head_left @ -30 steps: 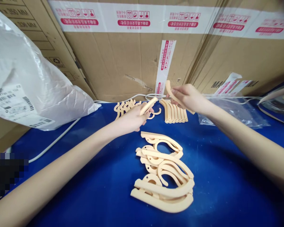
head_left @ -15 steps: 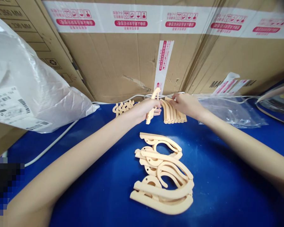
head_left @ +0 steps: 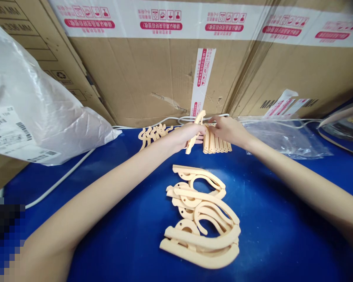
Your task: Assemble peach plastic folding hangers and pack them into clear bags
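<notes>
My left hand (head_left: 184,136) is closed round a cream plastic arm piece (head_left: 195,132), held upright and tilted at the far middle of the blue table (head_left: 129,196). My right hand (head_left: 228,130) rests with curled fingers on a row of curved cream arm pieces (head_left: 216,142) lying side by side; I cannot make out whether it grips one. Left of the hands lies a group of small cream hook pieces (head_left: 153,133). Nearer to me sits a loose pile of assembled cream folding hangers (head_left: 204,217).
Large cardboard boxes (head_left: 153,70) with red-and-white tape wall off the back. A white plastic bag (head_left: 32,109) with labels leans at the left. A white cable (head_left: 64,176) runs along the table. Clear plastic bags (head_left: 285,137) lie at the right.
My right hand came down from mid-air, where it held a curved piece, onto the row of arm pieces. My left hand moved up to the row and turned its piece upright.
</notes>
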`<state>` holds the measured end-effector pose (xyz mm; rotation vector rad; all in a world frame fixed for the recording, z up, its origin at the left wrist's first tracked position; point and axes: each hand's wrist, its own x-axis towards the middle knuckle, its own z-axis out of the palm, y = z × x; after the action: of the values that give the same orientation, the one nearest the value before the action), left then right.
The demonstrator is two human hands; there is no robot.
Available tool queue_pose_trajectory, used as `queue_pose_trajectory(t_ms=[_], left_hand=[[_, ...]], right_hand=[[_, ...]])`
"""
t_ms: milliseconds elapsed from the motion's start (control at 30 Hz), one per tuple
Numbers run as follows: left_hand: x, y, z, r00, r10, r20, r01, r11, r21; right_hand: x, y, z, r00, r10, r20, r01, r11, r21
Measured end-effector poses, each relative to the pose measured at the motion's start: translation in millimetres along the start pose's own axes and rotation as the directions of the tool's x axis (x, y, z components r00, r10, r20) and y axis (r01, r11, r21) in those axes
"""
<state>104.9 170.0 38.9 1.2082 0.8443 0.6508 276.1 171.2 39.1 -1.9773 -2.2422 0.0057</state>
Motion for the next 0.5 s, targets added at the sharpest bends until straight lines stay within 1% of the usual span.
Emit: queue_pose_trajectory(t_ms=[133, 300, 500], left_hand=[[-3, 4, 4.1, 0.999, -0.026, -0.028, 0.026, 1.000, 0.009], [-9, 9, 8.7, 0.998, -0.029, -0.059, 0.029, 1.000, 0.011], [-16, 15, 15.6, 0.998, -0.043, -0.043, 0.044, 0.999, 0.014]], right_hand=[[1, 0, 2, 0.999, -0.029, -0.019, 0.029, 0.999, 0.013], [0, 0, 2, 0.999, -0.027, -0.033, 0.028, 0.999, 0.021], [0, 1, 3, 0.998, -0.031, -0.050, 0.032, 0.999, 0.023]])
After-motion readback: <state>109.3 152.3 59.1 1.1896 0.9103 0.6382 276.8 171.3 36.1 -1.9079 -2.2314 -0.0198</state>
